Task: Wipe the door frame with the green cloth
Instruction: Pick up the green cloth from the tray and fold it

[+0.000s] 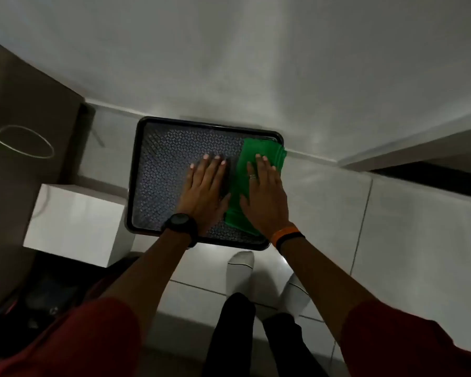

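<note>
A folded green cloth (252, 156) lies along the right side of a black patterned tray (158, 164) on the floor by the wall. My right hand (265, 194) rests flat on the cloth, fingers spread, with a ring on one finger. My left hand (204, 191) lies flat on the tray's patterned surface just left of the cloth, fingers apart, a black watch on the wrist. At the far right, a pale frame edge (408, 148) meets a dark opening; whether it is the door frame I cannot tell.
A white box (76, 224) stands left of the tray, next to a brown panel (25, 126) with a thin wire loop. A white wall (256, 63) rises behind the tray. My feet in white socks (241, 270) stand on pale floor tiles (392, 227).
</note>
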